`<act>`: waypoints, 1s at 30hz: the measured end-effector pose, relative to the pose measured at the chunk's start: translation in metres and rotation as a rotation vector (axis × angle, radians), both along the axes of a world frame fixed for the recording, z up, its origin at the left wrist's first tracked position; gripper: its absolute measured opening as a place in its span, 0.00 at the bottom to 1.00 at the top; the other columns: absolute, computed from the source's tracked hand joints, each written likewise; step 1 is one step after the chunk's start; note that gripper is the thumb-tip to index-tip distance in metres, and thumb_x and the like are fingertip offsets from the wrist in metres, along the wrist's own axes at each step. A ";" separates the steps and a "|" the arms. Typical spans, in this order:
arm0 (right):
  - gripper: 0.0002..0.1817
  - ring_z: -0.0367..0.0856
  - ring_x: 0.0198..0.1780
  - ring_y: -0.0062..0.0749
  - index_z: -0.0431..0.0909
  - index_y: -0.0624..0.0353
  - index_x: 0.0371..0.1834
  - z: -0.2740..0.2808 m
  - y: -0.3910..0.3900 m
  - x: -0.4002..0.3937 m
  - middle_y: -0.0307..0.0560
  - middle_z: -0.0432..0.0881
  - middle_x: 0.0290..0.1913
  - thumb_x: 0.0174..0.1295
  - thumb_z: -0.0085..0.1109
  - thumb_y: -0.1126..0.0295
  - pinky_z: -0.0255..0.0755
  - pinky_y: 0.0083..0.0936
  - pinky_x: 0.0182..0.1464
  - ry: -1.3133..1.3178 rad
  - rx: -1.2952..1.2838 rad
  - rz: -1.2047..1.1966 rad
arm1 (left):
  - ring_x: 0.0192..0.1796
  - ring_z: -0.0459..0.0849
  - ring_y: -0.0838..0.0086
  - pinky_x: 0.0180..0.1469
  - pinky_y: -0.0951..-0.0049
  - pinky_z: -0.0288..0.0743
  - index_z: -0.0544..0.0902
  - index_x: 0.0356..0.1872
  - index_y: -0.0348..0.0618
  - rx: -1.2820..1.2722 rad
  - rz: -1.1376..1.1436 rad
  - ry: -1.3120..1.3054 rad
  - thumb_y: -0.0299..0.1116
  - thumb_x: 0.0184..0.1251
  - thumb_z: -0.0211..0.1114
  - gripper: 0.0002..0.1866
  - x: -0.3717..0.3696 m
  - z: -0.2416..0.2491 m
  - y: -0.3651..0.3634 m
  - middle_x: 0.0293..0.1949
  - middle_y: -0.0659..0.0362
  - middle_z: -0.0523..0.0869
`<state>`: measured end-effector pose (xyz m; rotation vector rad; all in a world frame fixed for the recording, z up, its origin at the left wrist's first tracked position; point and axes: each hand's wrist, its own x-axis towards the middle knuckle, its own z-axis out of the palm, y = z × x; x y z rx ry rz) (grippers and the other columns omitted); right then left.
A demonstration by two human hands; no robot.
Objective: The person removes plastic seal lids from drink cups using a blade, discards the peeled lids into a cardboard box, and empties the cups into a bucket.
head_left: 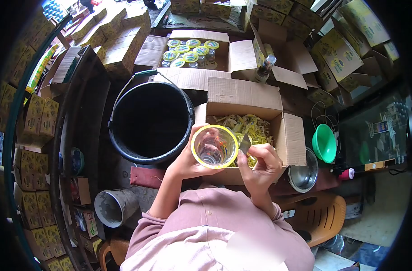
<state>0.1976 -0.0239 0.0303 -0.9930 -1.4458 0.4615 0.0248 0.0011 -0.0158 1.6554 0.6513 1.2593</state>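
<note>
In the middle of the head view, my left hand (187, 159) is wrapped round a clear plastic cup (212, 151) with a yellow rim, its mouth turned up toward me. Pinched between the thumb and fingers of my right hand (261, 165) is a small flat grey blade (244, 143), close to the cup's right rim. Just beyond both hands stands an open cardboard box (244, 92) holding a heap of yellow plastic trimmings (255, 128). My left hand overlaps the box's left side in this view.
A large black bucket (113, 108) stands at the left. Further back, another carton (197, 36) holds several yellow-lidded cups (191, 57), with a bottle (266, 63) beside it. A green bowl (324, 143) and a metal bowl (307, 174) lie right. A grey pail (110, 208) sits lower left.
</note>
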 end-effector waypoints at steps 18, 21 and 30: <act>0.10 0.74 0.30 0.22 0.76 0.68 0.29 0.000 0.001 -0.002 0.43 0.76 0.27 0.41 0.63 0.86 0.67 0.15 0.32 -0.054 0.044 0.011 | 0.56 0.70 0.69 0.58 0.71 0.66 0.60 0.59 0.43 -0.043 -0.014 0.051 0.33 0.35 0.79 0.46 -0.001 0.001 -0.005 0.54 0.55 0.63; 0.10 0.74 0.30 0.22 0.76 0.68 0.29 0.001 0.002 -0.001 0.44 0.76 0.27 0.40 0.63 0.86 0.67 0.16 0.31 -0.063 0.043 0.024 | 0.56 0.70 0.70 0.59 0.71 0.66 0.60 0.59 0.43 -0.045 -0.026 0.047 0.33 0.35 0.79 0.46 -0.003 0.000 -0.003 0.54 0.55 0.64; 0.10 0.75 0.29 0.23 0.76 0.68 0.29 -0.001 0.003 -0.002 0.44 0.76 0.27 0.40 0.62 0.86 0.68 0.16 0.32 -0.105 0.074 -0.020 | 0.56 0.70 0.70 0.59 0.72 0.66 0.62 0.59 0.41 -0.049 -0.019 0.017 0.32 0.34 0.79 0.46 -0.002 -0.002 -0.001 0.53 0.55 0.67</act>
